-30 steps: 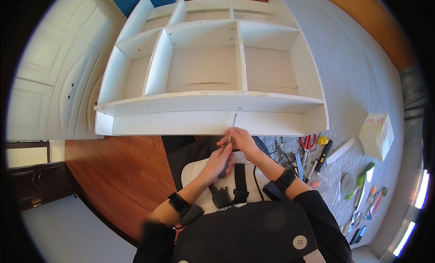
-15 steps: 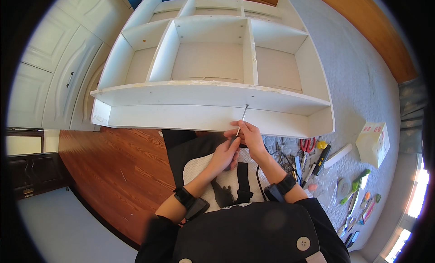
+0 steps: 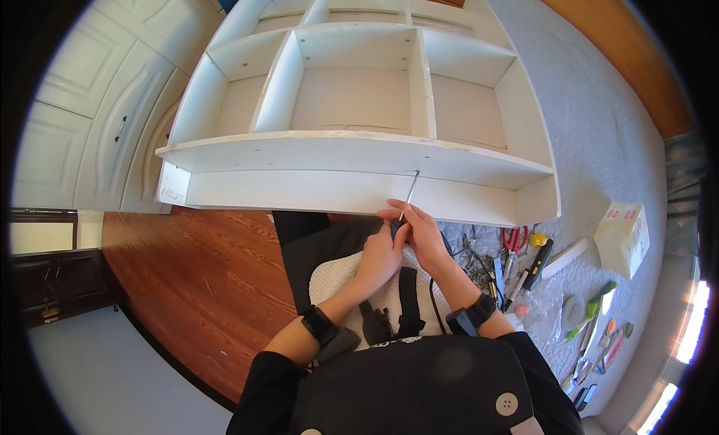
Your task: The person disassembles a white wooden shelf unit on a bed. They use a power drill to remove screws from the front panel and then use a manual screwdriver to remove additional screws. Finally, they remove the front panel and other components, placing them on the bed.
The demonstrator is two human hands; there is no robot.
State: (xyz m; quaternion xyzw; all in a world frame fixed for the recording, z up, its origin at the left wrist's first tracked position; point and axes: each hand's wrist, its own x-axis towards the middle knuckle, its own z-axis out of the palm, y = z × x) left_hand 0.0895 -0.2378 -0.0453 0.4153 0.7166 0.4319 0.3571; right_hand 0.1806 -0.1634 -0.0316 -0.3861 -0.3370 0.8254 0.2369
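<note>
A screwdriver [image 3: 411,189] with a long thin metal shaft slants up from my hands. Its tip meets the inner corner of the white shelf unit [image 3: 299,189], where the lowest shelf joins the front board. My left hand [image 3: 380,257] is closed round the dark handle, most of which the fingers hide. Beside it, my right hand [image 3: 425,236] pinches the lower shaft between its fingers, close against the left thumb.
Pliers with red handles [image 3: 515,239], a yellow-and-black tool [image 3: 539,264], a tape roll [image 3: 573,312] and several other tools lie on the quilted grey cover at right. A white box [image 3: 623,236] stands beyond them. White cabinets [image 3: 82,128] line the left, above wood flooring [image 3: 187,285].
My left hand has moved up along the screwdriver, closer to the right hand. The whole view has shifted slightly; the tip stays at the same corner of the shelf unit.
</note>
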